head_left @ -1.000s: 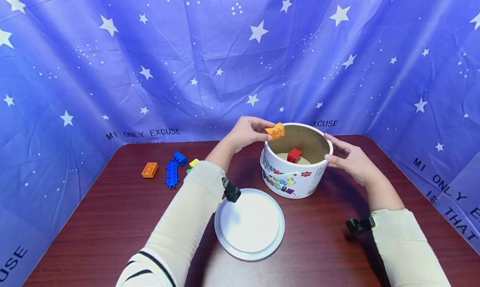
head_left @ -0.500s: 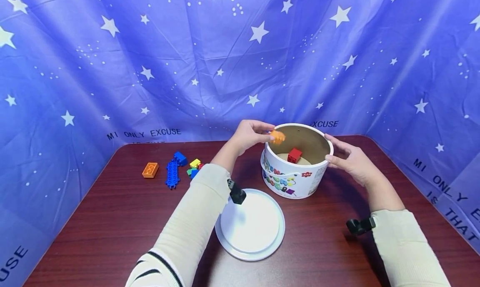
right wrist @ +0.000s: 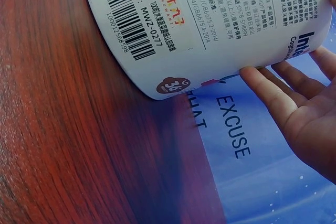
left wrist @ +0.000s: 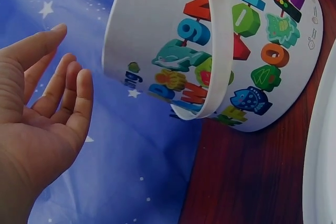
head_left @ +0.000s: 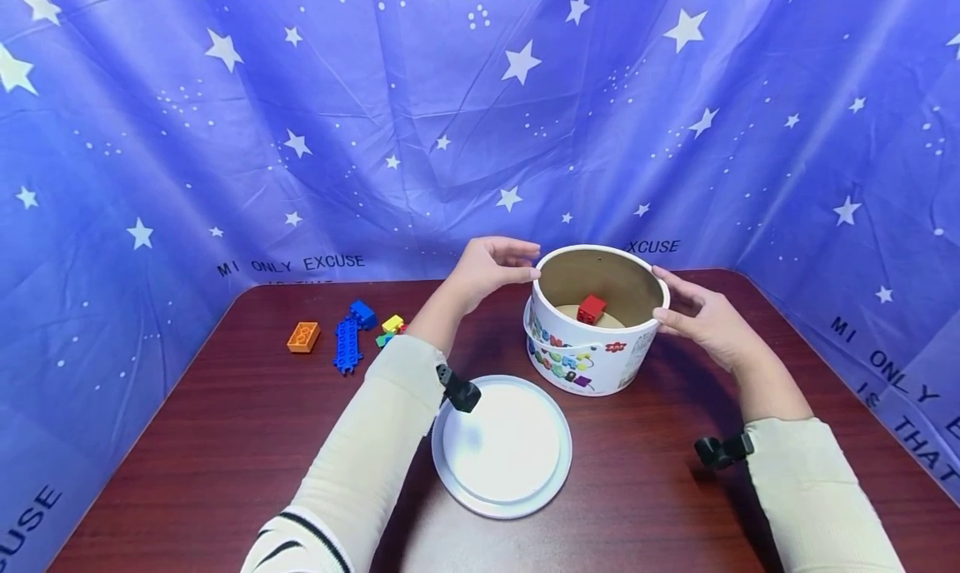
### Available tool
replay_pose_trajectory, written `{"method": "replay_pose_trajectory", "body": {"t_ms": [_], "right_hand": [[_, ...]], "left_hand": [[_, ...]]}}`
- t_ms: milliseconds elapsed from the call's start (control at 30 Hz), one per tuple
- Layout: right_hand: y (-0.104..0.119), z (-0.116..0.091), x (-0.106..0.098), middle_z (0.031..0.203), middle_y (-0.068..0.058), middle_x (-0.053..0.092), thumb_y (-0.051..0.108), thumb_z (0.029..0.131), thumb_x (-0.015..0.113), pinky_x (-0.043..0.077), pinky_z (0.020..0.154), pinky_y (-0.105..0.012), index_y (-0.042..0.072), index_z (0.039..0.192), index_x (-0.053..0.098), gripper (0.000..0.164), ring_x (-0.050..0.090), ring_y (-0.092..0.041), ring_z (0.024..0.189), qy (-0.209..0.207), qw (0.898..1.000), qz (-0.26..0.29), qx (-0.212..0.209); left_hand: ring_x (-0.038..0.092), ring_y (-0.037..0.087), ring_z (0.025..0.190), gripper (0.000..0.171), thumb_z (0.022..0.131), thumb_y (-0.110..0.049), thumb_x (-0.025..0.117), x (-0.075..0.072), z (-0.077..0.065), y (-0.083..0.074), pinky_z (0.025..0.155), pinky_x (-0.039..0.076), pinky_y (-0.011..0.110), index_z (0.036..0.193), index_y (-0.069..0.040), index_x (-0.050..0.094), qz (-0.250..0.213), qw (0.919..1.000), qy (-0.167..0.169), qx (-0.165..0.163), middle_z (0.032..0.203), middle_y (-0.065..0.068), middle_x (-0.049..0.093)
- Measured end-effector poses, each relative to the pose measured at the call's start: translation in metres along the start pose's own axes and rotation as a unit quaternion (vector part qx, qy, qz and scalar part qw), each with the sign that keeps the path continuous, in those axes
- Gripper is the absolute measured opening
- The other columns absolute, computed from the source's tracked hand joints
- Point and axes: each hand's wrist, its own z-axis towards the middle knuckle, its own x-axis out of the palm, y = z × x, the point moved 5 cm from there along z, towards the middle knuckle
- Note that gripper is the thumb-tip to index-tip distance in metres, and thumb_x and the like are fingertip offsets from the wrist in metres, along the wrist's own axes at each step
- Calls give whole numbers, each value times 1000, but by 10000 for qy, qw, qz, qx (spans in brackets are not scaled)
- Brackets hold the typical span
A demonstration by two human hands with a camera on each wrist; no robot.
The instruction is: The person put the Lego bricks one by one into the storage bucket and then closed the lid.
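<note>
A white printed bucket [head_left: 577, 356] stands upright with its top uncovered and a red brick [head_left: 591, 309] visible on its floor. At its left rim my left hand [head_left: 487, 269] holds nothing; the left wrist view shows the hand's fingers [left wrist: 79, 103] loosely bent beside the bucket wall. My right hand [head_left: 701, 323] touches the bucket's right rim, and its fingers [right wrist: 273, 98] lie spread and fairly straight along the outer wall in the right wrist view. Part of the bucket's inside is hidden by its near wall.
A white round lid [head_left: 501, 448] lies on the dark red table before the bucket. To the left are an orange brick [head_left: 303, 337], a studded blue piece [head_left: 347, 345], a blue brick [head_left: 363, 315] and a few small coloured pieces [head_left: 392, 326]. A starry blue curtain [head_left: 450, 98] hangs behind.
The orange brick in my left hand has left the fingers over the bucket and is out of sight now. The left hand has drawn back slightly left. My right hand stays at the rim.
</note>
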Motion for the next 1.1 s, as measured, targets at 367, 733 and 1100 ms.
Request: {"method": "replay_pose_trajectory", "body": {"t_ms": [367,733,1100], "right_hand": [[0,0,0,137,-5,46,-1,93,62,56,80,-27,1,151,31,66,61,-6,105,26,9998,211,-7],[0,0,0,139,-5,45,-1,93,62,56,82,-29,2,151,31,66,61,-7,105,30,9998,218,27],[-1,0,0,138,-5,45,-1,93,62,56,81,-29,2,151,30,66,62,-8,105,23,9999,159,58]], "left_hand": [[64,30,105,40,77,-5,81,-16,-25,4,90,52,32,116,-3,71,230,9995,62,187,110,8,71],[62,34,106,39,77,-7,82,-31,-50,11,89,52,34,114,-2,72,335,9988,-169,319,108,11,70],[64,26,102,36,78,-9,82,-46,-72,16,87,55,35,113,-6,73,494,9975,-379,338,108,6,70]]}}
